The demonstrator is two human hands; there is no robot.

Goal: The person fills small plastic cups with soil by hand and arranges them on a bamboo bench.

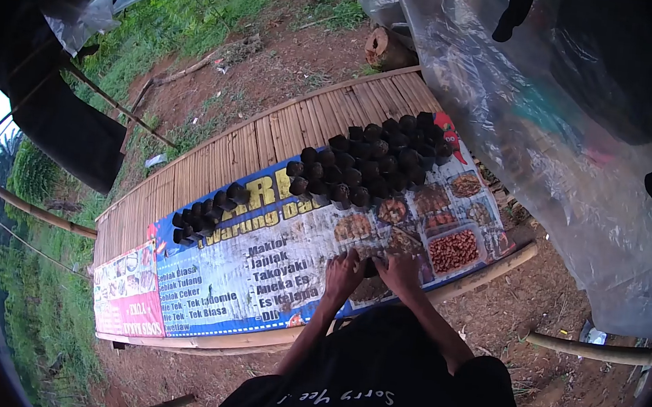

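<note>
Pot (368, 268) between both hands (372, 275), on the banner (272, 269).

i see a long bamboo table (213, 153) with a printed food banner (256, 275) spread on top. a big bunch of small black soil bags (369, 164) sits at the far end, and a smaller bunch (203, 215) sits further along. clear plastic sheet (552, 139) hangs nearby (it looks crinkly). a cut log (388, 49) lies on the dirt, with green grass (195, 10) beyond.
</note>
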